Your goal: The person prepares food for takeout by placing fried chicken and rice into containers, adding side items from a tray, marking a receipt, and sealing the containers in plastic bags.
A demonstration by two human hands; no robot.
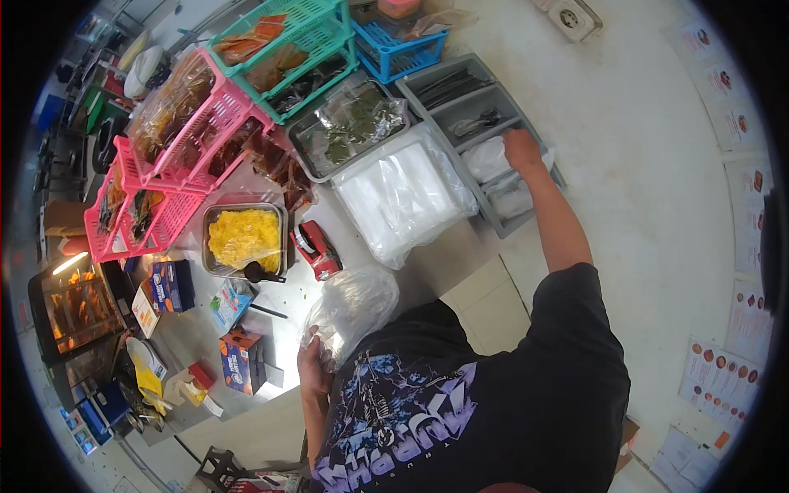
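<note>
Near the table's front edge, my left hand (314,361) is closed on a clear plastic bag (352,306), which looks puffed out and lies partly over the steel table. My right arm reaches far to the right, and my right hand (523,151) is down at a grey compartment tray (534,125). Its fingers are curled at a compartment with white plastic packets (486,158); whatever they pinch is hidden. Between the hands lies a thick stack of clear plastic bags (403,191). A red tape dispenser or similar red tool (316,249) rests just beyond the held bag.
A steel pan of yellow shredded food (244,240) stands left of the red tool. Behind are a tray with leafy packets (353,123) and stacked green (283,62), pink (201,123) and blue baskets (403,53). Small boxes (240,361) stand at left; a glass-fronted warmer (78,304) is beyond.
</note>
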